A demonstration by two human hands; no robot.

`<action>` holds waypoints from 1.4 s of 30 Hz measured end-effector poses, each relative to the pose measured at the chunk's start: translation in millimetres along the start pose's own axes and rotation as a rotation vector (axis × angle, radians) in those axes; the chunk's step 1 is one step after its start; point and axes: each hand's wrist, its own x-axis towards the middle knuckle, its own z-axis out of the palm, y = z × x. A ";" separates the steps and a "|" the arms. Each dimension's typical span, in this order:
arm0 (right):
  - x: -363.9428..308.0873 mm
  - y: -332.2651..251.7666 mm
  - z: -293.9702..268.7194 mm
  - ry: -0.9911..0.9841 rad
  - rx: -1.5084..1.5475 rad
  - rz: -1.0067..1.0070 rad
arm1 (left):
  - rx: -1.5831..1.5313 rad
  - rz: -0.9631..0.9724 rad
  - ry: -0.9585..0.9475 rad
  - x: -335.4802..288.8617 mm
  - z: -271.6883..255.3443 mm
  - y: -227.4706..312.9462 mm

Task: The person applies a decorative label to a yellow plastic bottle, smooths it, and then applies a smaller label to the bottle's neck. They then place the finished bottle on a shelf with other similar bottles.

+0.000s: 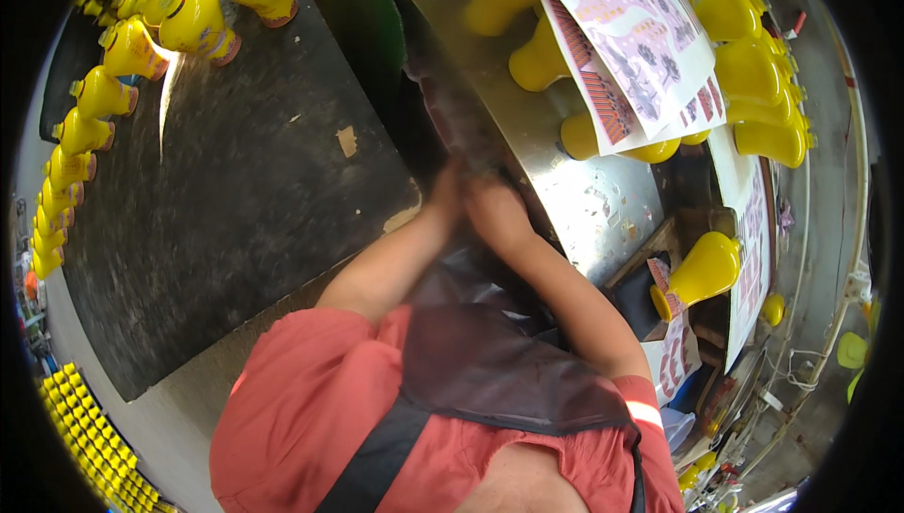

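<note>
My left hand (pixel 448 189) and my right hand (pixel 492 200) are close together in the gap between a black-topped table and a metal-topped table. Motion and shadow smear the fingers of both, so their grip cannot be made out. Just beyond them is a dark reddish-brown sheet-like thing (pixel 450 118), blurred; whether either hand touches it is unclear. A dark brown apron (pixel 490 362) covers my front below the hands. To the right, a yellow vase (pixel 702 273) lies tilted, with a patterned band round its narrower end, apart from my right hand.
On the left, the black table (pixel 254 165) carries yellow vases (pixel 193 24) along its far and left edges. Printed pattern sheets (pixel 631 33) lie over more yellow vases on the metal table (pixel 593 202). Many yellow pieces (pixel 89 438) stand in rows at lower left.
</note>
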 end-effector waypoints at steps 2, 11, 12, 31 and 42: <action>20.4 4.2 13.3 -0.086 -0.004 0.108 | -0.044 0.006 -0.073 7.7 -9.3 -3.1; 52.7 2.8 -2.5 -0.003 0.725 0.461 | -0.232 0.148 0.075 41.5 -38.8 -27.1; 53.4 1.5 -6.2 -0.039 0.772 0.490 | -0.242 0.146 0.110 40.7 -41.0 -28.1; 67.7 -10.3 -7.3 -0.202 0.094 0.330 | -0.346 0.057 0.046 40.6 -54.0 -34.3; 66.0 16.9 37.2 0.328 -0.271 -0.107 | -0.285 0.079 0.074 27.6 -39.7 -26.4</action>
